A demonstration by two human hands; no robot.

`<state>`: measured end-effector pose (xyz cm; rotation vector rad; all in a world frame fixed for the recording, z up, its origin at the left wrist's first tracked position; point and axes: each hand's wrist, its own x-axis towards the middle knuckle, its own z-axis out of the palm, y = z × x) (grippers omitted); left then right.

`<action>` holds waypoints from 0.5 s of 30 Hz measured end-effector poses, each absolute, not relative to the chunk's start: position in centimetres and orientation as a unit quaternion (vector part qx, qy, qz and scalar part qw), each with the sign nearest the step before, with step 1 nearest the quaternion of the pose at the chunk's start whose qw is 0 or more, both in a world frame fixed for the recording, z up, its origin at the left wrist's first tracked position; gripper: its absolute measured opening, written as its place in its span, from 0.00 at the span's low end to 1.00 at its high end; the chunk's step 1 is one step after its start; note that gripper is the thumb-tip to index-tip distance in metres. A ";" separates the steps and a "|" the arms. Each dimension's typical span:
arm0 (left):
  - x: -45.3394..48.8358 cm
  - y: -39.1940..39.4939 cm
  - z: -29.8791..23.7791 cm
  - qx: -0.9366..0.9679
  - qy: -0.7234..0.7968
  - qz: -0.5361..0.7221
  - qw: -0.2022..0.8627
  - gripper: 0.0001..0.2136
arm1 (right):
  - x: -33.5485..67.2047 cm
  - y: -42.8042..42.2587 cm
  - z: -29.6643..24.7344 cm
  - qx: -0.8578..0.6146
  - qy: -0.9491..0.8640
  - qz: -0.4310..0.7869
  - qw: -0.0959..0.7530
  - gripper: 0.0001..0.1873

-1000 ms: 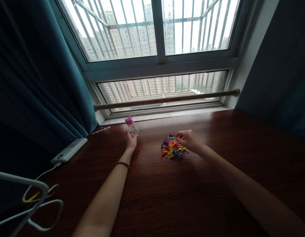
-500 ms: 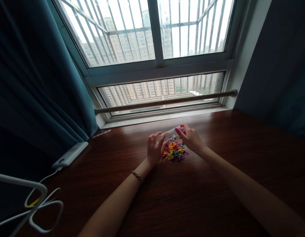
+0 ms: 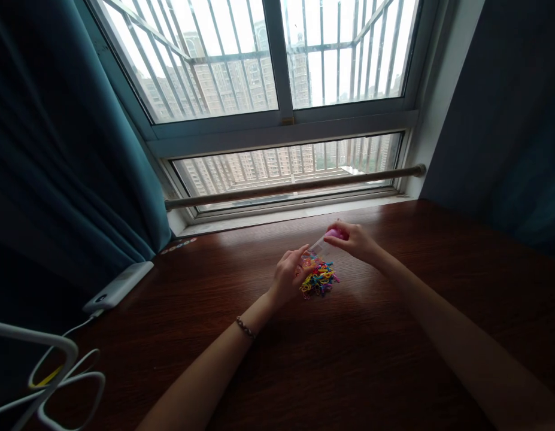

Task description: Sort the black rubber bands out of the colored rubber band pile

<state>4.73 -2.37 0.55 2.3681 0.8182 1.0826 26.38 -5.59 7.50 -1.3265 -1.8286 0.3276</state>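
A clear plastic container (image 3: 319, 246) with a pink end is held tilted between my two hands. My right hand (image 3: 351, 239) grips its pink end, higher and to the right. At its lower end my left hand (image 3: 288, 274) curls thumb and fingers around the clear wall; bright colours show there beside the fingers. Right under and against the container lies a heap of small, multicoloured, loop-shaped clips (image 3: 321, 282) on the brown wooden table (image 3: 349, 353). My left fingers partly cover the heap's left edge.
A white power bank (image 3: 120, 287) with a plugged-in cable lies on the left. A thick white looped tube (image 3: 57, 344) fills the lower left corner. Blue curtain (image 3: 124, 179) hangs at the left. Beyond the table are a window and a horizontal rail (image 3: 295, 187).
The container has tipped more steeply, its clear end lower, towards the heap. My left hand has moved down with it, and more of the pink end shows in my right hand.
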 end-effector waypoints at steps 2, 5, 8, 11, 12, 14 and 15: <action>4.9 -2.3 0.5 0.802 0.284 0.405 0.335 0.22 | 27.1 -5.7 7.9 -0.466 -0.743 0.222 0.426 0.19; 5.2 -2.5 0.5 0.726 0.263 0.424 0.473 0.19 | 27.4 -5.8 8.1 -0.409 -0.722 0.327 0.452 0.19; 5.4 -3.2 0.6 0.705 0.262 0.427 0.501 0.17 | 26.9 -5.6 7.9 -0.412 -0.667 0.366 0.501 0.21; 5.5 -3.9 1.0 0.716 0.260 0.433 0.482 0.17 | 26.4 -5.3 7.5 -0.463 -0.631 0.362 0.507 0.22; 5.5 -4.1 1.0 0.719 0.260 0.439 0.473 0.17 | 26.4 -5.2 7.4 -0.485 -0.630 0.359 0.488 0.22; 5.5 -4.1 1.0 0.716 0.262 0.448 0.467 0.16 | 26.6 -5.2 7.4 -0.524 -0.640 0.364 0.428 0.22; 5.6 -4.0 1.0 0.710 0.263 0.450 0.474 0.16 | 26.7 -5.2 7.5 -0.534 -0.647 0.368 0.400 0.23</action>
